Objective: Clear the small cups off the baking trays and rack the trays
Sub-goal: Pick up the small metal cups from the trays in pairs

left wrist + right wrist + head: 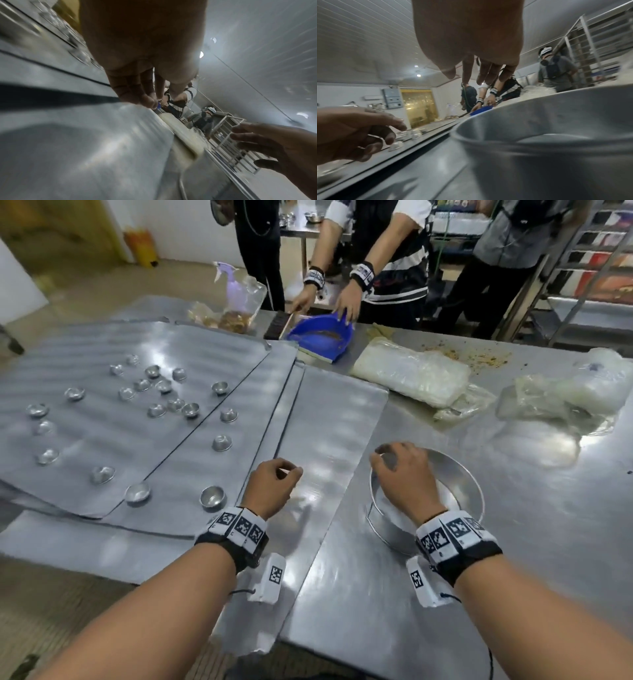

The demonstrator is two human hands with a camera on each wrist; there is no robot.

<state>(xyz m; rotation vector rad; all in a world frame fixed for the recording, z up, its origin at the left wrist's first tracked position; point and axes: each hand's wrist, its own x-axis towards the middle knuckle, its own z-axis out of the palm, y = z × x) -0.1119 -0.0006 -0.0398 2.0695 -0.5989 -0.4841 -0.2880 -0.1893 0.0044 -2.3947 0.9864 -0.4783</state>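
Observation:
Several overlapping metal baking trays [102, 426] cover the left of the steel table [513, 559]. Several small metal cups lie scattered on them; the nearest cups [212, 496] [138, 492] sit just left of my left hand [274, 484]. That hand hovers over the bare right-hand tray [329, 412], fingers loosely curled, holding nothing. My right hand [400, 470] hangs over the near left rim of a round metal bowl [476, 491], fingers relaxed and pointing down [481, 75], nothing in them. In the right wrist view the bowl [539, 115] looks bare inside.
Across the table a person's hands hold a blue dustpan [322, 335] and a brush. Plastic bags [407, 371] [565, 392], crumbs and a spray bottle [233, 285] lie at the back. A metal tray rack [582, 285] stands far right.

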